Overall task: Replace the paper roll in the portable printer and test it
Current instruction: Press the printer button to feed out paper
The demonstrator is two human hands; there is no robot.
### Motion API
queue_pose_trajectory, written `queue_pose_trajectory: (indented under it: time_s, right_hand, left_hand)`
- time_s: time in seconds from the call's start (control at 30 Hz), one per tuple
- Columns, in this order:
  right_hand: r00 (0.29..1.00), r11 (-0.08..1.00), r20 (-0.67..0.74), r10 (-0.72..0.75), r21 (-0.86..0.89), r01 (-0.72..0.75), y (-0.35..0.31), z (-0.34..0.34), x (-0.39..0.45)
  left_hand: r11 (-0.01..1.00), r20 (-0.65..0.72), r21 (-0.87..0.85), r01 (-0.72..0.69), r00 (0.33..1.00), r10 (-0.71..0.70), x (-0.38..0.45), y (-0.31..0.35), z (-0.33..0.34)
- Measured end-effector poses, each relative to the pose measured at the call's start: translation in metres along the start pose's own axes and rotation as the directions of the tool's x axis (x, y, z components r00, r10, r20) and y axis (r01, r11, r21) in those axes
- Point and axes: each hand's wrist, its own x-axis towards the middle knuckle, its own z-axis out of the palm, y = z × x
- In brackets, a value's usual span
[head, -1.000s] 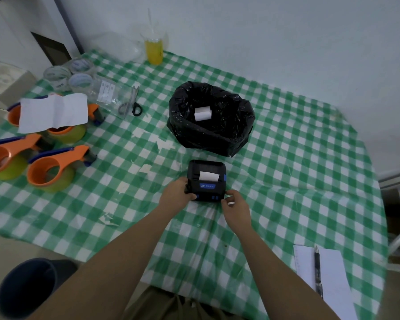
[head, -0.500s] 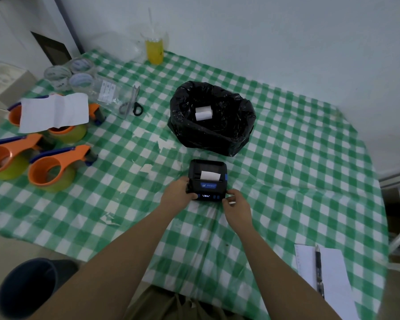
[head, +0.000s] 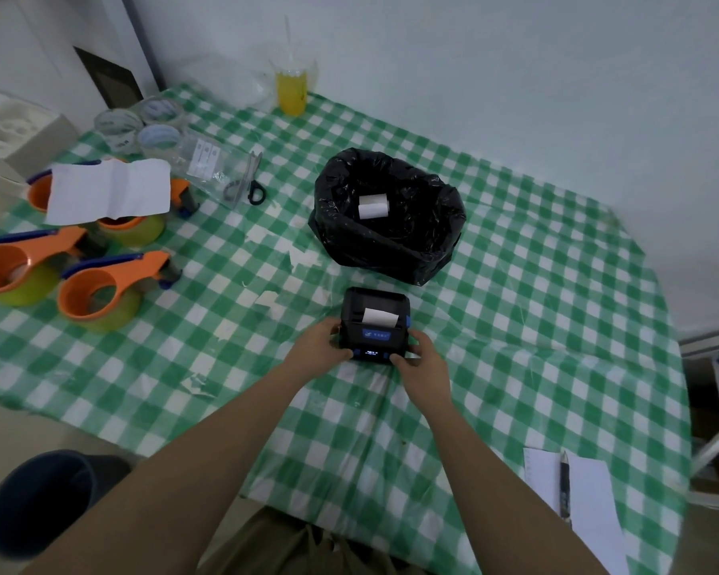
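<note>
A small black portable printer [head: 375, 313] with blue buttons sits on the green checked tablecloth [head: 515, 325]. A short white strip of paper [head: 379, 317] sticks out of its slot, and its small front display is lit. My left hand [head: 318, 346] grips the printer's left side. My right hand [head: 422, 361] holds its front right corner, with a finger on a blue button. Behind the printer, a white paper roll [head: 372, 206] lies inside a bin lined with a black bag [head: 387, 246].
Three orange tape dispensers [head: 100, 288] and a white sheet [head: 109, 190] lie at the left. Scissors [head: 252, 180], tape rolls [head: 142, 126] and a yellow drink [head: 292, 91] stand at the back. A notepad with pen [head: 565, 487] is front right. A dark bin [head: 38, 500] stands below the table.
The paper strip has come a little further out of the printer and the front display is lit. My right hand has shifted onto the front right corner. The left hand stays put.
</note>
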Motion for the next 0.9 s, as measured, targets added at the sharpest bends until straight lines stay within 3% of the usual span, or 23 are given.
queue_pose_trajectory:
  time_s: [0.47,0.9]
  right_hand:
    - [1.0,0.989,-0.01,0.02,-0.149,-0.022,-0.006,0.002,0.011]
    - [1.0,0.987,-0.018,-0.017,-0.157,0.014,0.001,0.006,0.006]
  left_hand:
    - [0.999,-0.063,-0.014,0.051,0.997,-0.052,-0.004,-0.009,-0.001]
    - [0.999,-0.088,-0.013,0.041,0.995,-0.042,-0.003,-0.006,0.002]
